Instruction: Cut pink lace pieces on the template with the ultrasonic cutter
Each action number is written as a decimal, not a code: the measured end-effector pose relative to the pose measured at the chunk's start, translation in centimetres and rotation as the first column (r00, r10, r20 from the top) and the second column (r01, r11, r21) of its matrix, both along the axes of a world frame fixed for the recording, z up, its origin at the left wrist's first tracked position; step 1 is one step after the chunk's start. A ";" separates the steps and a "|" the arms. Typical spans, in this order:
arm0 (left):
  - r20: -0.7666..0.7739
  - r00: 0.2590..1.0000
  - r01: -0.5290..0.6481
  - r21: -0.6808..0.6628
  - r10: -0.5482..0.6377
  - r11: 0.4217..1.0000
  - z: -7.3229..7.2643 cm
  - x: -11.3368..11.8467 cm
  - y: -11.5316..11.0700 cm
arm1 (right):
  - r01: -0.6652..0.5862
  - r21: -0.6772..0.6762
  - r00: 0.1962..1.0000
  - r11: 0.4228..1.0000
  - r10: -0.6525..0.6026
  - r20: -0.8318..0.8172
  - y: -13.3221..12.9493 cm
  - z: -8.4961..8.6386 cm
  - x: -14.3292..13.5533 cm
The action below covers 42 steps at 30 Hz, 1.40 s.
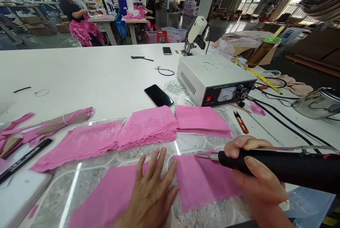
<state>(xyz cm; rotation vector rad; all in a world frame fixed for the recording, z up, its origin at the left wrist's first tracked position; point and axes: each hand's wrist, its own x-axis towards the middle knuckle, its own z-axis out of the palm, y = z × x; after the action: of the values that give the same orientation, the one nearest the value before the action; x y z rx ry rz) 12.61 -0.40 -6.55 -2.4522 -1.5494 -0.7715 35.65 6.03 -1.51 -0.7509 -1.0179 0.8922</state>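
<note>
My left hand [152, 189] lies palm down with its fingers spread, partly over a flat pink fabric piece [106, 192]. My right hand [261, 182] is closed around a black corded handpiece [278, 167] with a slim metal tip. That tip points left, over the upper edge of another pink fabric piece [202, 185]; whether it touches the cloth I cannot tell. Behind my hands lie a stack of pink lace pieces [148, 127], a flatter pink lace pile [82, 141] and a stack of plain pink pieces [200, 120].
A grey control box [215, 75] stands at the right, cables running from its front. Near it are a black phone [158, 95], orange thread snips [241, 122], a glass jar [317, 103] and a yellow measuring tape [262, 79]. Across the white table [66, 72], a person handles pink fabric [86, 31].
</note>
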 end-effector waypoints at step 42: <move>-0.103 0.989 0.096 -0.104 -0.107 0.990 2.9 -0.5 -1.6 | -0.213 -0.058 0.977 0.975 0.213 -0.013 -1.5 0.1 -2.9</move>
<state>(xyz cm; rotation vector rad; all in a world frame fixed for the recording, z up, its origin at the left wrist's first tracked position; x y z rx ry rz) 12.11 -2.05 -3.67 -2.6143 -1.4677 -0.5780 32.77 4.58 -1.38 -0.6960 -1.0842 1.1130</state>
